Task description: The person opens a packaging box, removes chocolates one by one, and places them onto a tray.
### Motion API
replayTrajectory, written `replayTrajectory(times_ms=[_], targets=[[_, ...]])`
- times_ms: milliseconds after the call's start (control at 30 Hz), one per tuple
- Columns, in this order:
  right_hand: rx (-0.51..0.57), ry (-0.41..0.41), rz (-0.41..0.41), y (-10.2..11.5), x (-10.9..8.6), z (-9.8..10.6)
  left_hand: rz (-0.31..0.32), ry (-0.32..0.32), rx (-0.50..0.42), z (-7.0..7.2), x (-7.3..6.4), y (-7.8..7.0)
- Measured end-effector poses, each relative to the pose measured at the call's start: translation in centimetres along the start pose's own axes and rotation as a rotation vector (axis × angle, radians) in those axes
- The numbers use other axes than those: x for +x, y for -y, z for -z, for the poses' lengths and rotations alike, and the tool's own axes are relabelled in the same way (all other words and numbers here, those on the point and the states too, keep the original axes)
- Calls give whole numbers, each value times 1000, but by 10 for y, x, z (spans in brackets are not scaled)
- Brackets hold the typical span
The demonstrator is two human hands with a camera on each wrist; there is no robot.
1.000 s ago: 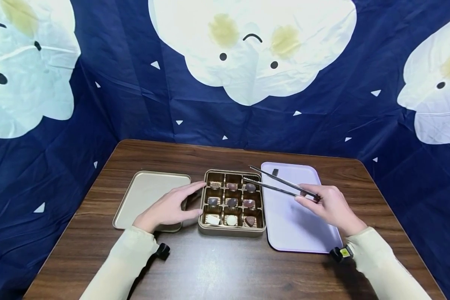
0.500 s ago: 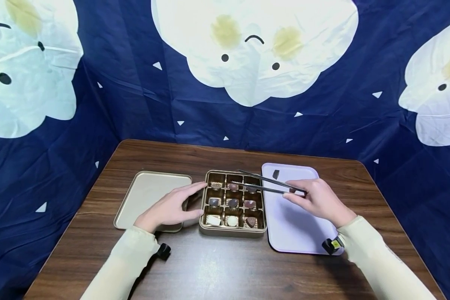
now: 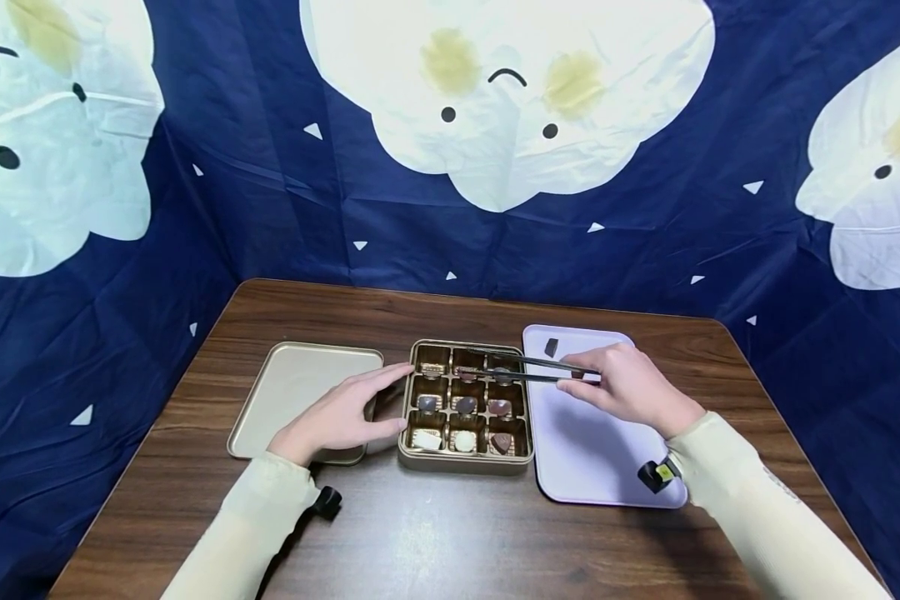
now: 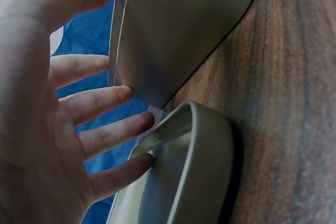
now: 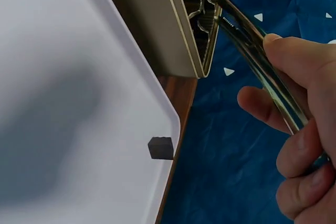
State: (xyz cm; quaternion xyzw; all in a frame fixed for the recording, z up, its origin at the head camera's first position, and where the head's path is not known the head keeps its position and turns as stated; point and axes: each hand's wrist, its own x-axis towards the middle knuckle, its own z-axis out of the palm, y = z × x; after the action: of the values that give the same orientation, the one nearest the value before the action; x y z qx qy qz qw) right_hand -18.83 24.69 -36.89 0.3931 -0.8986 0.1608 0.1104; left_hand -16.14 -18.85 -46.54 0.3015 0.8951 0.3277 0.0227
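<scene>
My right hand (image 3: 630,387) grips metal tongs (image 5: 262,69), their serrated tips over the back row of a gold tin box (image 3: 465,467). The tin is divided into compartments. A reddish-brown chocolate (image 3: 467,375) sits in the back middle one, right at the tong tips. In front are dark chocolates (image 3: 465,405), a white round one (image 3: 463,442) and a dark triangular one (image 3: 502,444). The back left compartment shows a gold liner (image 3: 432,369). My left hand (image 3: 341,414) has its fingers spread, thumb and fingertips at the tin's left wall (image 4: 178,24).
Right beside the tin lies a lavender tray (image 3: 607,458), with a dark block-shaped chocolate (image 5: 160,148) near its back left corner. A pale gold lid (image 3: 307,375) lies left of the tin, partly under my left hand. Blue cloth (image 3: 285,208) hangs behind the table.
The right hand and tongs have moved left and slightly up, bringing the tips from the back right compartment toward the back middle one. The tong arms look closer together. The left hand stays put.
</scene>
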Motion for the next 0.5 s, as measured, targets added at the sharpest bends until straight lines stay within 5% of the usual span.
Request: replayTrajectory(times_ms=[500], targets=[[0,150,24,3,28,14,11,-7,9,0,-1,-3]])
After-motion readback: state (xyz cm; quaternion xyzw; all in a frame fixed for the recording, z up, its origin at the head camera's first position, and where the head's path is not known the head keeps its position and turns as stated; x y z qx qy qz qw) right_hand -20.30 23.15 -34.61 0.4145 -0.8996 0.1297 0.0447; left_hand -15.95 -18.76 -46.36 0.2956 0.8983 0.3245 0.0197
